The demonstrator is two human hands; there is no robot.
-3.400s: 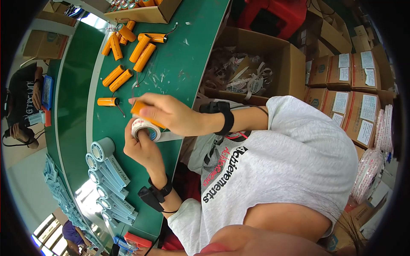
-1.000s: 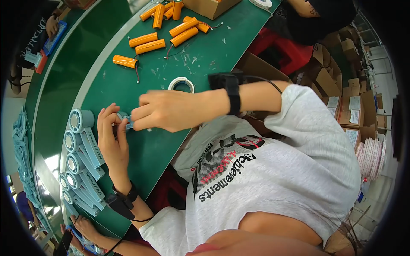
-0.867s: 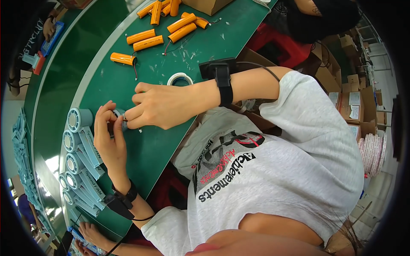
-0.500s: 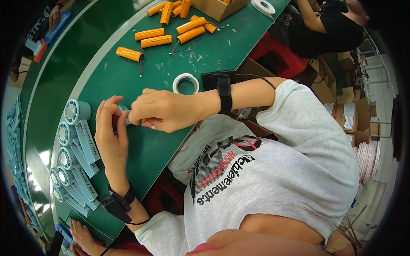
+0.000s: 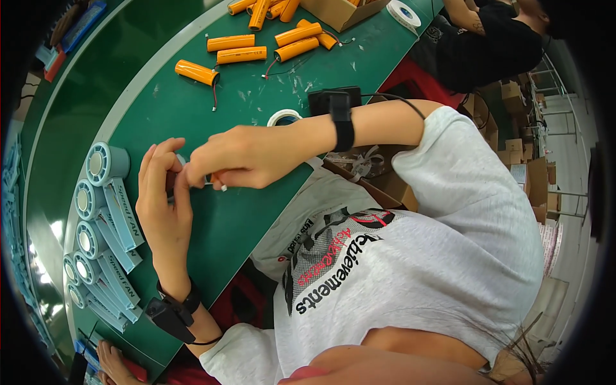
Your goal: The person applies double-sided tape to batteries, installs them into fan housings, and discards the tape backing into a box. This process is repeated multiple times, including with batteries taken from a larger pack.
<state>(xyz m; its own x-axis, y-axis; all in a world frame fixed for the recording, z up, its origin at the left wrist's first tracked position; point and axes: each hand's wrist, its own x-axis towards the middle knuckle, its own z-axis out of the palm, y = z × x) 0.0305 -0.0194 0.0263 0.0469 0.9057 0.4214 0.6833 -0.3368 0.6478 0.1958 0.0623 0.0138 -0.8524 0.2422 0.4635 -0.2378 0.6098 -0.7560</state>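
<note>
At left centre of the frame, the left hand [image 5: 163, 189] is curled and clamped on a pale blue piece [image 5: 181, 159], mostly hidden, seemingly to keep it steady. The right hand [image 5: 240, 157] meets it fingertip to fingertip; what it grips I cannot tell. A white plug [image 5: 224, 188] shows just below it. Blue fans [image 5: 106, 163] at left and orange batteries [image 5: 196, 72] above lie, perhaps, for easy reach.

Our left hand [image 5: 160, 186] and right hand [image 5: 240, 157] meet towards nine o'clock

Our left forearm [image 5: 205, 327] points towards eleven o'clock; the fingers [image 5: 154, 165] arch towards one and the thumb [image 5: 183, 194] stands towards twelve, bent in a grip. Our right forearm [image 5: 385, 122] lies towards nine, back of the hand uppermost, fingers curled under, their tips mostly hidden beside our left thumb.
</note>
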